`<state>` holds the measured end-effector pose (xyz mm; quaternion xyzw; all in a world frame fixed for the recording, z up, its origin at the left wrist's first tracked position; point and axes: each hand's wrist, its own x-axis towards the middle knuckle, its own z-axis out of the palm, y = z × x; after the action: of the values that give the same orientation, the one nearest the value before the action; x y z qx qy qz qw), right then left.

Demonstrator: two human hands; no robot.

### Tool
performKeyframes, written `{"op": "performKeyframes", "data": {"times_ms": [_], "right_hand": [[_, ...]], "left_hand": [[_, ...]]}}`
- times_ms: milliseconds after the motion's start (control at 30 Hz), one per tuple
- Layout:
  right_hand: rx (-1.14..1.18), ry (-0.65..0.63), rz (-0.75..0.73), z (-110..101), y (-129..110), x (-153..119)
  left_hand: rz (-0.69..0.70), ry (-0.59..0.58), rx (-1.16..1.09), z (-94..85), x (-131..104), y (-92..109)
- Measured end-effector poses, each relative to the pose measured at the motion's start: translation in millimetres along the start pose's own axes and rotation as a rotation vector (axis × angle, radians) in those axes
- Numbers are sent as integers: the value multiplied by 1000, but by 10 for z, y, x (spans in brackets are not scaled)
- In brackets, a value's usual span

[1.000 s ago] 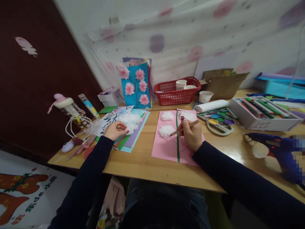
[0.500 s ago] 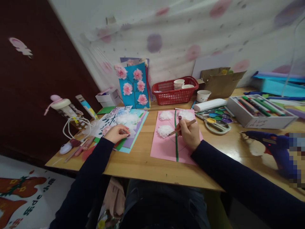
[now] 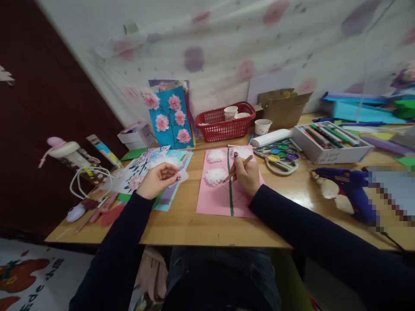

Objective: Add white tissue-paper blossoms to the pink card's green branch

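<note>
Slanting across the palm side of the right hand (image 3: 249,177), a slim brown stick (image 3: 231,175) lies over the pink sheet (image 3: 210,201), which is flat on the wooden table (image 3: 181,226) just in front of the person. From where I stand, that hand is by far the nearer one: its wrist rests over the sheet's right part, fingers closed in a pen grip with the thumb on top. The stick's long axis runs from upper right down to lower left, its low end pointing at the near edge of the lower white tuft (image 3: 215,176); whether it touches the paper I can't tell. The sheet's own long axis seems to run away from the person, as does its green stripe (image 3: 231,203). Off to the left, apart from the sheet, the left hand (image 3: 157,179) is half curled above a stack of papers (image 3: 168,196), thumb and fingertips seeming to pinch a pale scrap (image 3: 184,176) whose free corner points right, towards the pink sheet
</note>
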<state>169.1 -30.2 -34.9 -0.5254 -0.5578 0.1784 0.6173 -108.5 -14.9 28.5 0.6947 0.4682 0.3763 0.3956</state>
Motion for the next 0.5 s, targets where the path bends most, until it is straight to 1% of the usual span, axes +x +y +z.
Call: {"op": "performKeyframes", "data": {"times_ms": [133,267,367,500], "right_hand": [[-54,-51,-1,11,-27,7],[-41,-103,-16,30,-37,9],[-11,-118,-7,47,-28,10],[17,-129,32,60,-35,12]], "left_hand": [[-17,-189,-81,360,64,171],[-54,-318,-60,687,129,199],[-80,-351,-7,891,171,154],[-62,-322,94,1072,234,80]]}}
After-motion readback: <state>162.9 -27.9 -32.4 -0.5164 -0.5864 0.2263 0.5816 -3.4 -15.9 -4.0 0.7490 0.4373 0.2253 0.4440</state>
